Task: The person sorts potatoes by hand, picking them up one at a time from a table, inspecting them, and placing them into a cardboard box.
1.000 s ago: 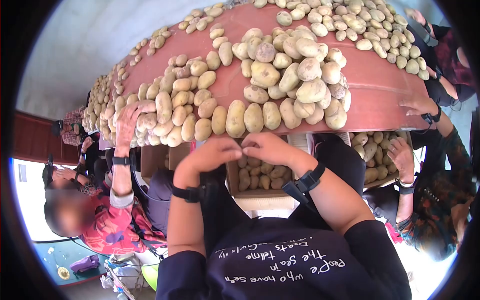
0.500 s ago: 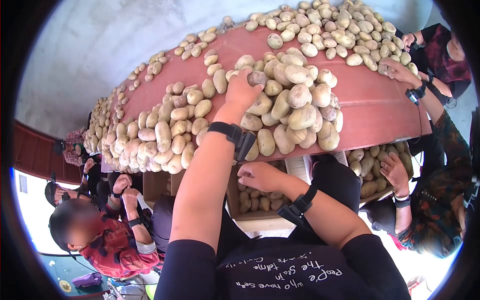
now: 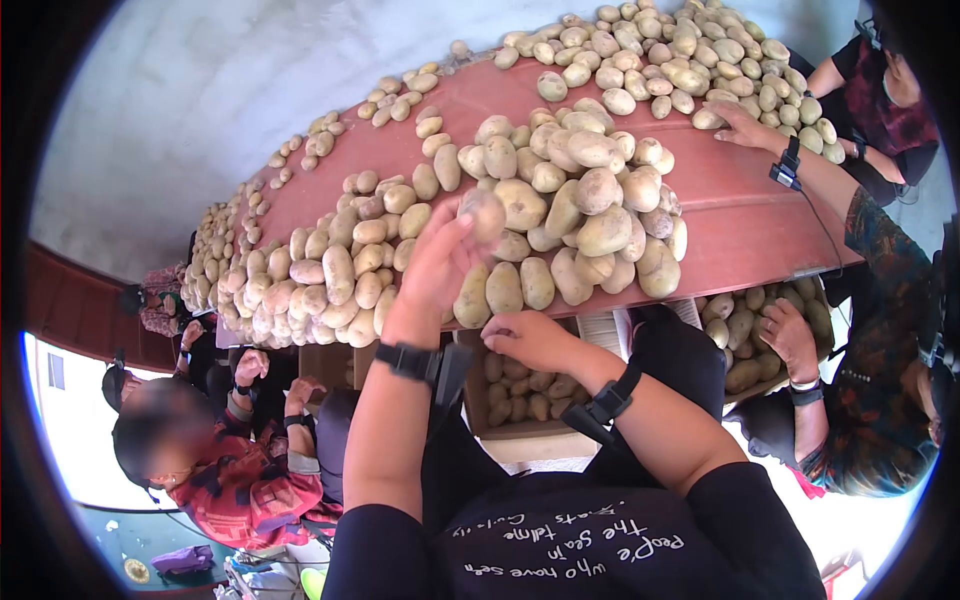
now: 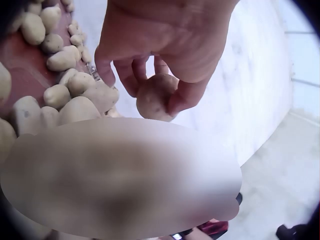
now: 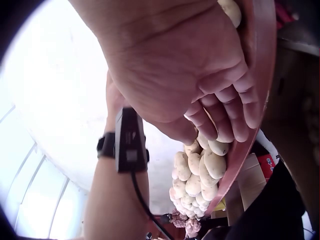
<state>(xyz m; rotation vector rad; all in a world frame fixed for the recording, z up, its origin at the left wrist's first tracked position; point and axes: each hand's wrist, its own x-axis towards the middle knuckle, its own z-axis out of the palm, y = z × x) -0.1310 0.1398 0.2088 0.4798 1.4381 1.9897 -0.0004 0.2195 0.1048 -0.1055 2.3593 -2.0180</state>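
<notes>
In the head view my left hand grips a brownish potato and holds it up over the near side of the potato pile. The left wrist view shows the fingers and thumb round this potato. My right hand hangs just off the table's front edge, above a box of potatoes. In the right wrist view its palm faces the camera, fingers loosely bent with nothing in them. Right in front of me rises a heap of larger potatoes on the red table.
Below the edge stands a cardboard box with potatoes; another potato-filled box is at the right. More potatoes spread along the table's left. A person at the right reaches a hand across the table. Another person sits at the left.
My left hand has gone from near the edge to the heap, taken a potato and drawn it back toward me. My right hand has shifted little, staying by the edge.
</notes>
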